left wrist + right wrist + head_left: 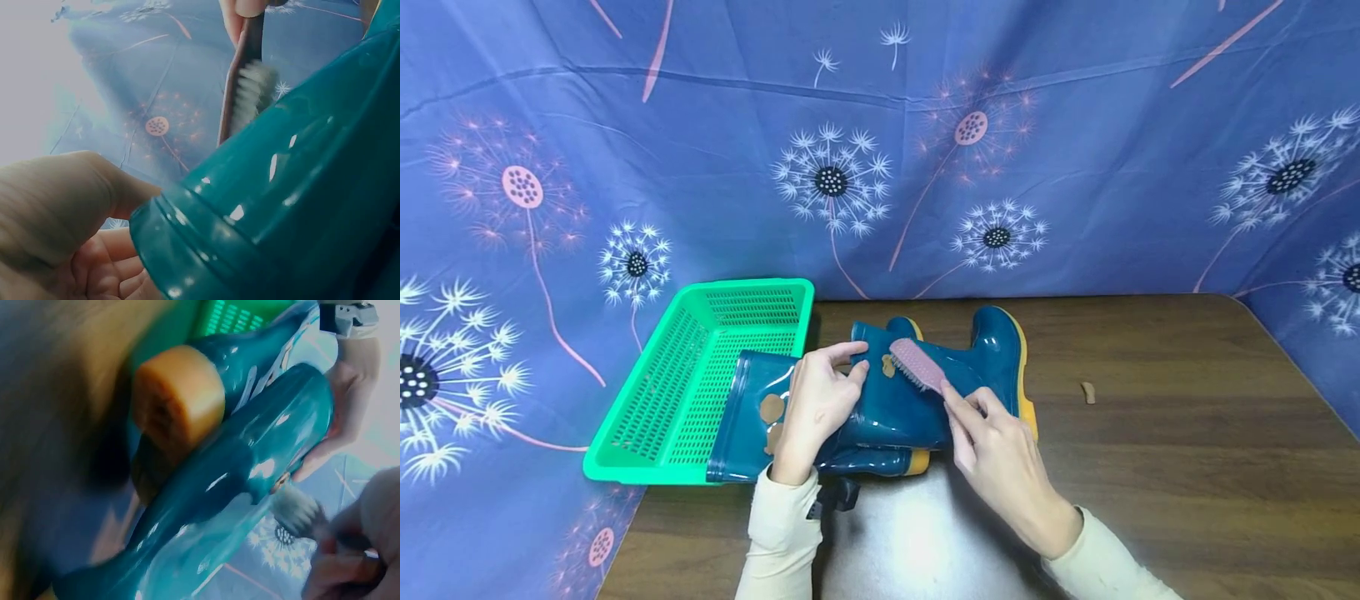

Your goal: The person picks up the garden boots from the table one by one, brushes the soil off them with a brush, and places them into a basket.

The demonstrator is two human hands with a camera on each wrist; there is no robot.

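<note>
A: Start at the left.

B: The basket [647, 475] sits at the left edge of the bench [1187, 467]. The under boot [745, 442] overlaps the basket's right side.

A: And the left hand [823, 400]?

B: Gripping the top boot [895, 412] by its cuff [187, 231], thumb and fingers curled at the rim.

A: How does that boot lie?

B: On its side, across the under boot. The shaft's long axis runs roughly along the bench's far edge: cuff to the left, sole [1025, 408] to the right, toe pointing at the far edge.

A: Where's the patch [888, 365]?

B: On the shaft, just right of the left hand, so that hand is nearer.

A: Then the brush [917, 362]?

B: Just right of the patch, slanting across the shaft, handle toward the bench's near right corner. I'd judge everything turns on bristles against patch; they look about touching.

A: The right hand [996, 442]?

B: Closed round the handle, nearer the bench's near edge than the patch. Farther right, a scrap [1088, 392] lies on the bench, well apart from its right edge.
</note>
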